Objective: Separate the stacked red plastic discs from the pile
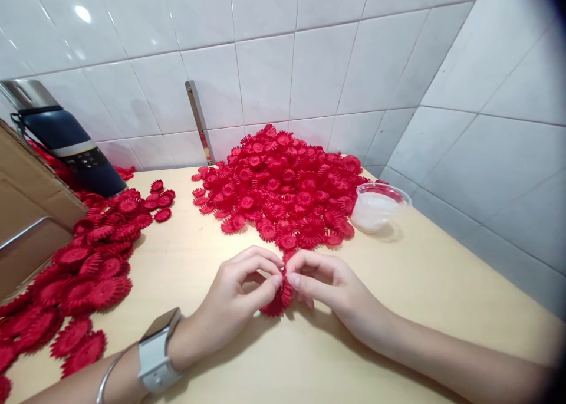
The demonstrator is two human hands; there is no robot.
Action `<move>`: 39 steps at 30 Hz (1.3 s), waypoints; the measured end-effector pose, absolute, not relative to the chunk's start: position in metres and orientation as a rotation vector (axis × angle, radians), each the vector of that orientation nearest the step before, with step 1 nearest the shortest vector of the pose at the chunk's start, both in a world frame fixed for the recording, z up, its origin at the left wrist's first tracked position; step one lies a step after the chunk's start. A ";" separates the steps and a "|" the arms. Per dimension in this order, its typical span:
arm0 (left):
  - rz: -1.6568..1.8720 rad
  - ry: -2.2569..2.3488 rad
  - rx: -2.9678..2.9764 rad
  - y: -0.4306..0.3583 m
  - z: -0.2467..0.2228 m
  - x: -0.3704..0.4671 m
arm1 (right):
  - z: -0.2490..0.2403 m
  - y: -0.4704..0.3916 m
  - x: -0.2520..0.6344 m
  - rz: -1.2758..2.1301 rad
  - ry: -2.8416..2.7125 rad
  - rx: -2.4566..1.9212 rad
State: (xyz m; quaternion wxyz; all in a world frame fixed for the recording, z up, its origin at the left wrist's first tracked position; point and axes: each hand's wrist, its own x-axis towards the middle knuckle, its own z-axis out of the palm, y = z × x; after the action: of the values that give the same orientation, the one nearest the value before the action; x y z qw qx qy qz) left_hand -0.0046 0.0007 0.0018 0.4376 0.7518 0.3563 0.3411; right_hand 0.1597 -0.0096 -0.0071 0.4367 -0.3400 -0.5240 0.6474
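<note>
Both hands meet at the front of the table, pinching a red fringed disc [275, 307] between them. My left hand [243, 286], with a watch and a bangle on its wrist, has thumb and index finger closed on the disc's left side. On the other side, my right hand [325, 277] pinches the same piece with thumb and fingertips. The fingers cover part of the disc, so whether it is one piece or two pressed together is unclear. Just behind the hands rises a large heap of red fringed discs [283, 186].
A clear plastic cup [378, 208] with whitish contents stands right of the heap. More red discs [99, 274] spread along the left, beside a cardboard box [33, 209] and a dark blue flask [73, 147]. A metal strip [200, 122] leans on the tiled wall [265, 68].
</note>
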 end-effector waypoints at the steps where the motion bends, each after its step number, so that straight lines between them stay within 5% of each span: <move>1: 0.853 0.883 1.872 0.001 0.002 -0.005 | -0.007 -0.010 0.160 1.611 -1.303 -0.846; 39: 0.822 0.914 1.836 0.001 0.001 -0.004 | -0.018 -0.011 0.160 1.538 -1.446 -0.961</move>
State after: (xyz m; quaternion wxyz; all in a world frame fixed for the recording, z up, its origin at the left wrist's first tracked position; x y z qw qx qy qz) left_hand -0.0045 0.0006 0.0009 0.4494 0.7422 0.3697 0.3324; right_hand 0.1596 -0.0105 -0.0180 0.3997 -0.3798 -0.5714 0.6079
